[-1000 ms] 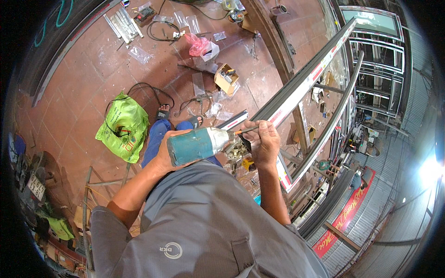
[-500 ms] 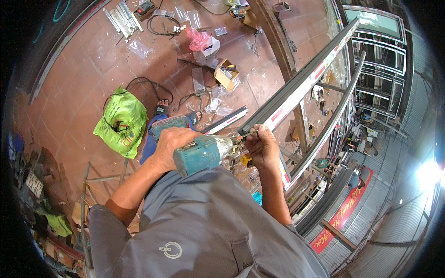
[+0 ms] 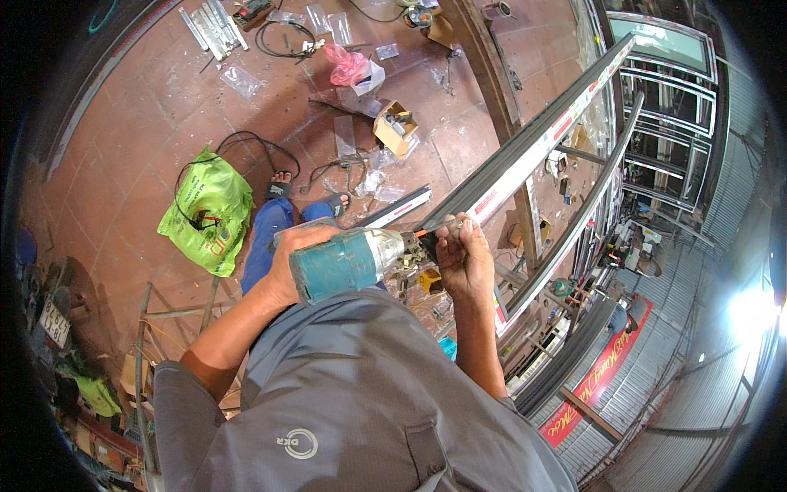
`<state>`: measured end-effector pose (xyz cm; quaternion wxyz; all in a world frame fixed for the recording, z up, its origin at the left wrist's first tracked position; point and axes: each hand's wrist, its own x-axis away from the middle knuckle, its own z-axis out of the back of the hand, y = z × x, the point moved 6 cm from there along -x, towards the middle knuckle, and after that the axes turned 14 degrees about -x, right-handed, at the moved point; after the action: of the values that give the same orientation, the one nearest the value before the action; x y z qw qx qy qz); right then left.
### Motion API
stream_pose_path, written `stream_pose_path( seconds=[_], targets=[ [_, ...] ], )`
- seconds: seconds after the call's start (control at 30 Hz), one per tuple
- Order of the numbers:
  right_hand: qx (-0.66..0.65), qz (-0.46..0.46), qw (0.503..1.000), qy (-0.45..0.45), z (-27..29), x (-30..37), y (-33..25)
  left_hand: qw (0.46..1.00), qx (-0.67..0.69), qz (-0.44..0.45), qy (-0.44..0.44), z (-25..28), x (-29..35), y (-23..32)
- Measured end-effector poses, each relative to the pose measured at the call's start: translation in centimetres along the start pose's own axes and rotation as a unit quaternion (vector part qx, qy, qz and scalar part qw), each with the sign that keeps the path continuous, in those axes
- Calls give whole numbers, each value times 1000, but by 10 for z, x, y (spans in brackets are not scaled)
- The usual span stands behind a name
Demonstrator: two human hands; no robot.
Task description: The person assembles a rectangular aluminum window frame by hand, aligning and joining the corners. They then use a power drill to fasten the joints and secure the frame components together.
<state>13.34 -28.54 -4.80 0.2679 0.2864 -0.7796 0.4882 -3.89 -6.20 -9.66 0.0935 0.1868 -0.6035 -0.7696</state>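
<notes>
Left hand [image 3: 288,264] clamps teal drill [image 3: 348,260]; right hand [image 3: 463,261] pinches its bit end against long metal rail [image 3: 525,156]. Green bag [image 3: 206,209] left of drill.

Floor [image 3: 123,148]: reddish-brown tiles, littered with small parts and wrappers.
Green plastic bag [image 3: 209,209]: lies crumpled on the floor at the left, a black cable [image 3: 246,139] looping over and past it.
Cardboard box [image 3: 394,129]: small, open, with fittings inside, on the floor near the middle top.
Pink bag [image 3: 348,66]: crumpled, just above the box, beside clear plastic sleeves.
Metal strips [image 3: 209,25]: a short bundle at the top left.
Red banner [image 3: 602,365]: lies slanted at the lower right, beside long dark rails.
Window frames [image 3: 668,123]: pale, stacked upright at the upper right.
</notes>
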Motion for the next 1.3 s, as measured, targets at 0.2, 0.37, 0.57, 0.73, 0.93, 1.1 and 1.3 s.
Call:
stream_pose_path(
  seconds=[0.2,0.37,0.57,0.73,0.93,1.1,1.3],
  targets=[
    [-22,-6,999,-38,4,-7,-1,999,-37,-1,-2,0,0,1],
    [-7,-16,999,-29,1,-5,0,999,-41,-11,-10,1,1,6],
    [-6,-21,999,-40,-4,-3,1,999,-32,-1,-11,-4,6,2],
    [-14,-17,999,-40,-3,-1,1,999,-32,-1,-22,-4,6,5],
    [-32,-16,998,-43,-3,0,0,1000,-11,4,-16,-6,6,2],
    [-30,-16,999,-38,-3,0,0,999,-17,11,-31,-9,6,0],
    [83,31,996,-10,-4,2,-5,999,-46,12,-24,-6,0,6]
  ],
)
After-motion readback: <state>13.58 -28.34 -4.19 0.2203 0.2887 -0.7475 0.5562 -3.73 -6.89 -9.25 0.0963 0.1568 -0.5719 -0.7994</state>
